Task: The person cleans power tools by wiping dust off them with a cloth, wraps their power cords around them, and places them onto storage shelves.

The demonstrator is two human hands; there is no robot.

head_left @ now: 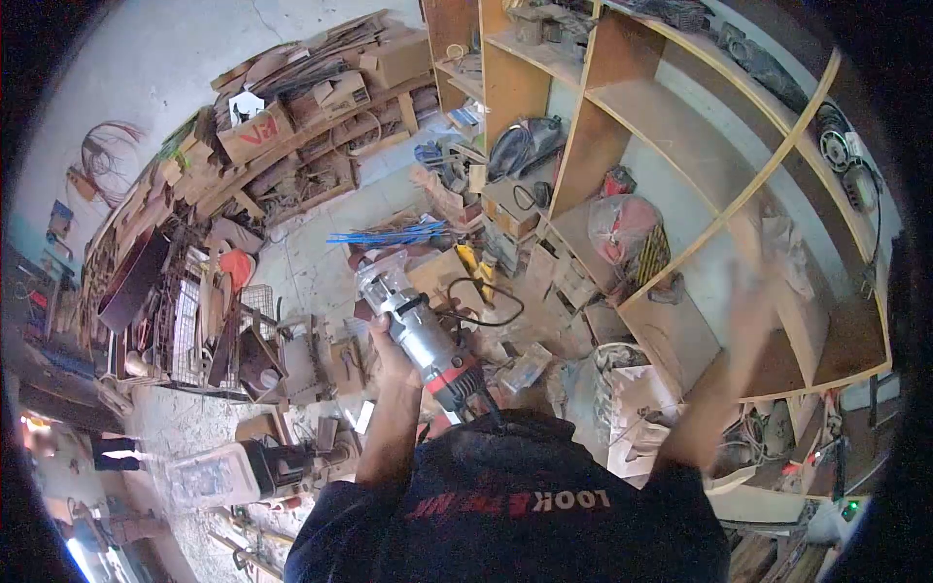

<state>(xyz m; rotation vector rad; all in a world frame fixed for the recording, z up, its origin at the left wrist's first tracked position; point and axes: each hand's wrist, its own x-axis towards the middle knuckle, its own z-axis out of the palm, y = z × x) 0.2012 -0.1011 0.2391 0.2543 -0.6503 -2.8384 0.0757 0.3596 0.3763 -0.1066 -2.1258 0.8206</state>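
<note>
My left hand is wrapped around the body of a trim router with a silver housing, a red band and a black end cap. Its clear base points up and away from me, and a black cord loops beside it. Over on the right, my right hand is stretched out in front of the wooden shelf unit. Motion smears its fingers, so I cannot see whether it touches or holds anything. A plastic bag with something pink inside sits on the shelf left of that hand.
Wood offcuts and cardboard boxes fill a long rack along the back wall. Thin blue rods and a yellow tool lie amid floor clutter. A wire basket stands left. A thin curved wooden strip crosses the shelf front.
</note>
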